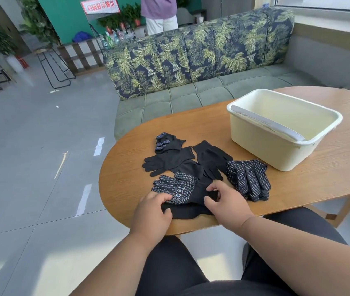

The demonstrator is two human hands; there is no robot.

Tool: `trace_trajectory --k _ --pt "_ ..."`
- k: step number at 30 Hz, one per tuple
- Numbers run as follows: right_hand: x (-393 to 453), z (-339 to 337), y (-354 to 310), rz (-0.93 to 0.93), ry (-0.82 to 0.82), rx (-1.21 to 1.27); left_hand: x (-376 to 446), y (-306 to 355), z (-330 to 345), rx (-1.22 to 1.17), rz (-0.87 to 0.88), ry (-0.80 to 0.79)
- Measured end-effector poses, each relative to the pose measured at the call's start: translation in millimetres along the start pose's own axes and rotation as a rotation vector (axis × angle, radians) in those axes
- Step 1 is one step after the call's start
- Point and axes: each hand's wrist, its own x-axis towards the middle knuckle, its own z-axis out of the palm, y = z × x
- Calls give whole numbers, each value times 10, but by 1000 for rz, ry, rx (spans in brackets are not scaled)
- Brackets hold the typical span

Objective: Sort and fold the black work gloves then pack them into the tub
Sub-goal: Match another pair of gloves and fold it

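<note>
Several black work gloves lie on the wooden table (319,184). A dotted glove (176,186) lies palm up at the near edge, over another black glove (186,211). My left hand (150,212) grips the near glove edge with curled fingers. My right hand (225,201) pinches the cuff of the dotted glove. A stack of dotted gloves (248,178) lies to the right. Plain black gloves (169,161) and a folded glove (167,142) lie farther back. The cream tub (255,137) stands at the back right with no gloves visible inside.
A grey strip (265,122) lies across the tub's rim. A green sofa with a leaf-print back (191,54) stands behind the table. A person (159,13) stands beyond the sofa. Tiled floor (41,167) lies to the left.
</note>
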Motion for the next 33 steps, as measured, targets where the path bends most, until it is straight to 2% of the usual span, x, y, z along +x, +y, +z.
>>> trace_trajectory --k 5,9,16,23,26,33 --pt "-50 12 29 -148 -67 -115 75 -69 34 131 105 2" --pt "-34 54 37 -160 -59 -180 157 -34 83 146 153 18" --pt "5 140 87 -174 17 -205 118 -88 148 97 248 152" --pt "-6 142 109 -218 18 -198 2 -149 212 44 305 110" --pt "-8 143 105 -222 3 -205 3 -130 211 -13 268 76" --pt "-6 212 135 -215 109 -169 -62 -125 222 -14 243 8"
